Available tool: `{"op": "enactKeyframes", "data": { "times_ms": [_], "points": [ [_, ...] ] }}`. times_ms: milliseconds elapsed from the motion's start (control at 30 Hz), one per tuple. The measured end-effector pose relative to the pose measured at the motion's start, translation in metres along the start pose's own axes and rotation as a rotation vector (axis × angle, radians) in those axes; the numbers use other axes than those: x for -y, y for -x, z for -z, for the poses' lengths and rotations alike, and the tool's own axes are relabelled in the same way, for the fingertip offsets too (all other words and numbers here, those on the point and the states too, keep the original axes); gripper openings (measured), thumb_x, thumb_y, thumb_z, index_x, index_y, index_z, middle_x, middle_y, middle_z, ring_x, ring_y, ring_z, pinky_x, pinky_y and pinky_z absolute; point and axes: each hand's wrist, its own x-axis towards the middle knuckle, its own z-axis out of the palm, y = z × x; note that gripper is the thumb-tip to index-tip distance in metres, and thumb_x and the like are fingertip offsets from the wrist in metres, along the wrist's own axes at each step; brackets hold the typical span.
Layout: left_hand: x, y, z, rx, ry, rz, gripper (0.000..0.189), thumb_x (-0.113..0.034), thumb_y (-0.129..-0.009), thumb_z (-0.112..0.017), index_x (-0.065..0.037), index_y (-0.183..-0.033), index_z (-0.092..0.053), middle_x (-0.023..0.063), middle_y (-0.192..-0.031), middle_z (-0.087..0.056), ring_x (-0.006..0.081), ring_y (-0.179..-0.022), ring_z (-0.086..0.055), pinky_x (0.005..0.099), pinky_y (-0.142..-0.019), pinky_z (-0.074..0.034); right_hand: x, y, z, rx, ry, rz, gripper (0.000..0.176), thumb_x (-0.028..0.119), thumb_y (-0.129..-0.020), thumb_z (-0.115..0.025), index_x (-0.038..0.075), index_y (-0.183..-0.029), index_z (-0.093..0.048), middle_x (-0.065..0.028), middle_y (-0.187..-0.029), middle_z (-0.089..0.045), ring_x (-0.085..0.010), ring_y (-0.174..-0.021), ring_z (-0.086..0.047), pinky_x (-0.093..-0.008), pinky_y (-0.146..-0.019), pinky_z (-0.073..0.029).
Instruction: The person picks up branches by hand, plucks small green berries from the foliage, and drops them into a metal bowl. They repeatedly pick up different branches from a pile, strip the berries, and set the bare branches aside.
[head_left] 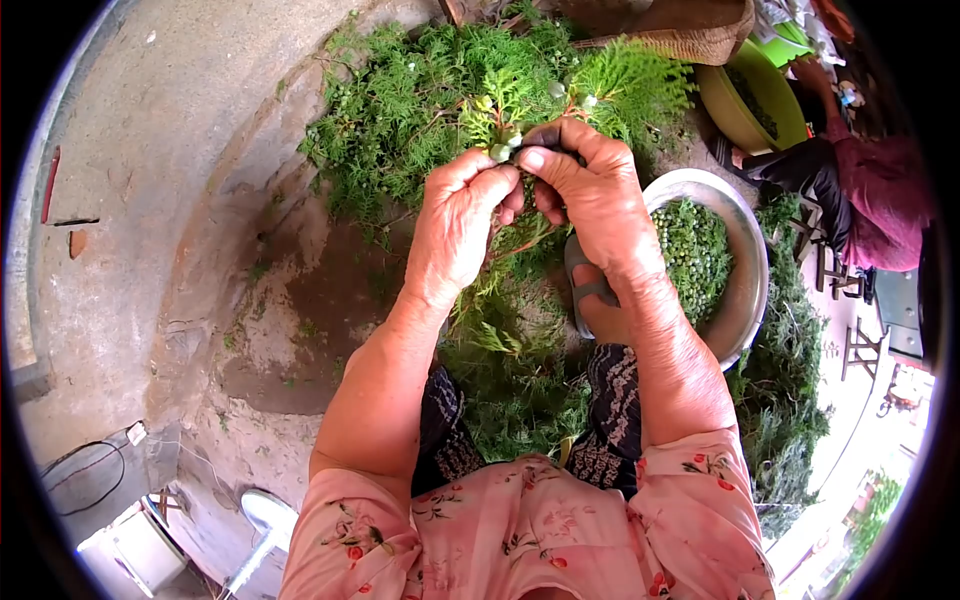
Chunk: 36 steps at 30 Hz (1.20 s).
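My left hand (462, 215) and my right hand (597, 190) meet in front of me, their fingertips closed around a feathery evergreen sprig (500, 98). Pale green cones (503, 150) show at the left fingertips. More fronds (625, 85) with small cones rise past my right hand, and stems hang below both hands. Which stem each finger pinches is partly hidden. Beneath lies a heap of cut evergreen branches (385, 125). To the right of my right forearm stands a metal basin (755, 240) holding many small green cones (690, 250).
A yellow-green tub (712, 95) with dark contents stands at upper right, near a woven basket (700, 45). Another person in a dark pink top (885, 200) sits at far right, near small stools (840, 275). Darker branches (785, 390) lie right of the basin. A wall (150, 150) curves along the left.
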Motion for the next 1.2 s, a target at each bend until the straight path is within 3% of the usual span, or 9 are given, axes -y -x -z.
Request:
{"op": "enactKeyframes", "data": {
  "times_ms": [100,200,300,400,533,633,800,900,1200],
  "points": [
    [-0.001,-0.001,-0.003,-0.037,0.031,-0.031,0.015,-0.010,-0.083,-0.052,-0.001,-0.071,-0.053,0.0011,-0.061,-0.051,0.0074,-0.054,-0.043,0.0224,-0.051,-0.034,-0.003,-0.001,0.001,0.020,-0.147,-0.025,0.008,0.008,-0.084,-0.056,0.000,-0.085,-0.058,-0.0010,-0.060,-0.055,-0.0070,-0.049,-0.049,-0.0194,-0.042,-0.038],
    [-0.007,-0.001,-0.003,-0.098,0.090,-0.026,0.015,-0.010,-0.084,-0.052,-0.002,-0.072,-0.053,0.0005,-0.062,-0.051,0.0070,-0.054,-0.042,0.0221,-0.050,-0.033,-0.002,-0.002,0.007,0.042,-0.528,-0.072,0.012,0.012,-0.086,-0.056,0.000,-0.086,-0.057,-0.0052,-0.067,-0.057,-0.0105,-0.053,-0.053,-0.0221,-0.044,-0.042],
    [-0.003,-0.002,-0.003,-0.123,0.128,-0.073,0.013,-0.010,-0.084,-0.053,-0.003,-0.074,-0.054,-0.0003,-0.063,-0.051,0.0063,-0.053,-0.042,0.0210,-0.050,-0.033,0.004,0.000,0.005,-0.005,-0.594,-0.092,0.013,0.013,-0.085,-0.056,0.000,-0.087,-0.055,-0.0112,-0.081,-0.060,-0.0153,-0.059,-0.057,-0.0252,-0.047,-0.046],
    [-0.004,-0.002,-0.005,-0.171,0.156,-0.057,0.010,-0.010,-0.084,-0.055,-0.004,-0.076,-0.056,-0.0011,-0.064,-0.051,0.0052,-0.054,-0.043,0.0199,-0.048,-0.032,0.004,0.000,-0.002,-0.042,-0.620,-0.104,0.010,0.011,-0.085,-0.056,0.001,-0.086,-0.054,-0.0089,-0.074,-0.059,-0.0142,-0.056,-0.055,-0.0240,-0.046,-0.044],
    [-0.004,-0.002,-0.005,-0.219,0.145,-0.053,0.008,-0.010,-0.083,-0.057,-0.004,-0.078,-0.057,-0.0021,-0.064,-0.052,0.0045,-0.054,-0.044,0.0192,-0.046,-0.031,-0.003,-0.001,-0.006,-0.049,-0.570,-0.080,0.007,0.009,-0.085,-0.055,0.002,-0.085,-0.053,-0.0023,-0.059,-0.051,-0.0088,-0.046,-0.045,-0.0204,-0.040,-0.032],
    [-0.003,-0.001,-0.005,-0.205,0.146,-0.049,0.008,-0.011,-0.083,-0.059,-0.005,-0.079,-0.057,-0.0033,-0.064,-0.052,0.0040,-0.053,-0.044,0.0189,-0.045,-0.031,-0.002,0.001,-0.010,-0.100,-0.427,-0.026,0.009,0.010,-0.086,-0.054,0.001,-0.084,-0.054,-0.0013,-0.060,-0.050,-0.0072,-0.044,-0.042,-0.0194,-0.038,-0.031],
    [0.001,-0.002,-0.006,-0.158,0.050,-0.134,0.007,-0.012,-0.084,-0.060,-0.006,-0.081,-0.058,-0.0048,-0.064,-0.052,0.0024,-0.054,-0.043,0.0176,-0.045,-0.030,0.001,0.002,-0.014,-0.102,-0.272,0.042,0.024,0.014,-0.088,-0.053,-0.001,-0.107,-0.056,0.0008,-0.060,-0.049,-0.0026,-0.042,-0.039,-0.0184,-0.035,-0.029],
    [0.001,-0.001,-0.005,-0.148,-0.081,-0.176,0.005,-0.010,-0.083,-0.060,-0.005,-0.082,-0.059,-0.0061,-0.063,-0.050,0.0011,-0.054,-0.040,0.0176,-0.044,-0.029,0.003,0.001,-0.012,-0.083,-0.101,-0.006,0.025,0.015,-0.088,-0.054,-0.002,-0.106,-0.057,0.0004,-0.060,-0.051,-0.0031,-0.041,-0.040,-0.0187,-0.035,-0.030],
    [-0.002,0.000,-0.013,-0.249,-0.009,-0.136,0.004,-0.006,-0.080,-0.063,-0.003,-0.079,-0.062,-0.0079,-0.061,-0.049,-0.0004,-0.052,-0.036,0.0176,-0.044,-0.026,0.001,0.000,-0.015,-0.142,-0.267,-0.074,0.019,0.014,-0.084,-0.059,-0.002,-0.095,-0.061,0.0006,-0.055,-0.051,-0.0040,-0.039,-0.039,-0.0186,-0.033,-0.027]
  ]
}}
